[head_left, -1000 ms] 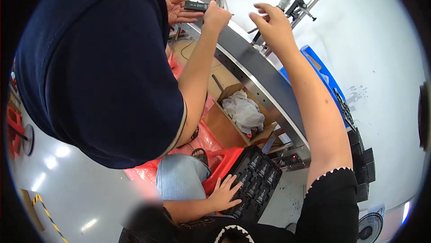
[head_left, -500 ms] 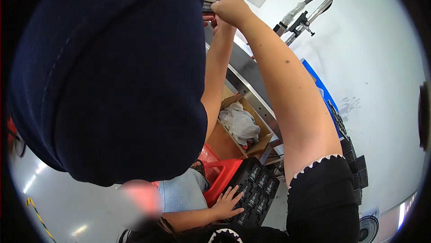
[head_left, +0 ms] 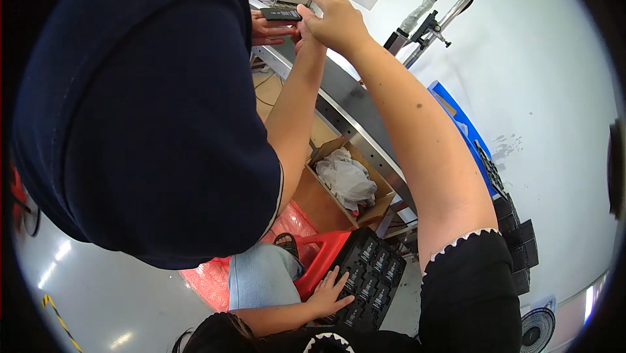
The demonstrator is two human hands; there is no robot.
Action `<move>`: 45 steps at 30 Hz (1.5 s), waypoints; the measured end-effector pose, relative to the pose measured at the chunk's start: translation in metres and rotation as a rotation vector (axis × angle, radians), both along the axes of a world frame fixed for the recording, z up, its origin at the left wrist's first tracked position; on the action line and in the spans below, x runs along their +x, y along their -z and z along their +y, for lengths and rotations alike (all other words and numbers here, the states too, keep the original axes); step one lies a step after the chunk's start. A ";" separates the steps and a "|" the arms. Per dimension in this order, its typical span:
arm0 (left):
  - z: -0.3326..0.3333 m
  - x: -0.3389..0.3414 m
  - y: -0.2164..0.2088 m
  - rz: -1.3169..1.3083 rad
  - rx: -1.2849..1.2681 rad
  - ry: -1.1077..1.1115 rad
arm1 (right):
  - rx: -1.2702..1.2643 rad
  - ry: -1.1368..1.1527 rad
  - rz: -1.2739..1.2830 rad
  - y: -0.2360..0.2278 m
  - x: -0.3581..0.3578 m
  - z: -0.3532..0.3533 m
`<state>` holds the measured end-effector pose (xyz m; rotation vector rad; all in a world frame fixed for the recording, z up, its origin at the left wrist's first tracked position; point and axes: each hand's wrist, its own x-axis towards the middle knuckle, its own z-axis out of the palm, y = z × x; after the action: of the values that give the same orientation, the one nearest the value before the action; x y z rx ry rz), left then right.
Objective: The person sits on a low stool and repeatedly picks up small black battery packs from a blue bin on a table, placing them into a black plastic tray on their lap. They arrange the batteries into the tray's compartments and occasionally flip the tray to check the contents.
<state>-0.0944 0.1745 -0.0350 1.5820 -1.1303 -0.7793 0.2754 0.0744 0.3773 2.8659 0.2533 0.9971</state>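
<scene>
Since the earliest frame, the right hand (head_left: 338, 24) has shifted leftward to the flat black block (head_left: 280, 14), best pinched by its edges; whether the grip has closed cannot be told. Behind stands a white wall (head_left: 541, 59); before it, a grey tabletop (head_left: 351, 97); lower, a black tray (head_left: 358, 240) under the open-fingered left hand (head_left: 324, 297); smallest, the block, at a co-worker's hands (head_left: 269, 31).

There are one left hand (head_left: 324, 297) and one right hand (head_left: 337, 24) of the wearer, two co-worker's hands (head_left: 268, 31), one pack (head_left: 282, 14) outside one tray (head_left: 354, 249), one box (head_left: 377, 204), one bag (head_left: 345, 178), one blue bin (head_left: 464, 118), one sandal (head_left: 285, 242) and one fan (head_left: 538, 332).
</scene>
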 end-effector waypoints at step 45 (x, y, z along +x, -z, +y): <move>0.008 0.008 -0.008 -0.584 -0.035 -0.156 | 0.877 0.634 0.269 0.357 -0.602 -0.036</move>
<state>-0.0859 0.1828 -0.0268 1.9015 -1.3926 -0.1858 -0.3263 0.0383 0.0207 3.3665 -1.3020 0.6757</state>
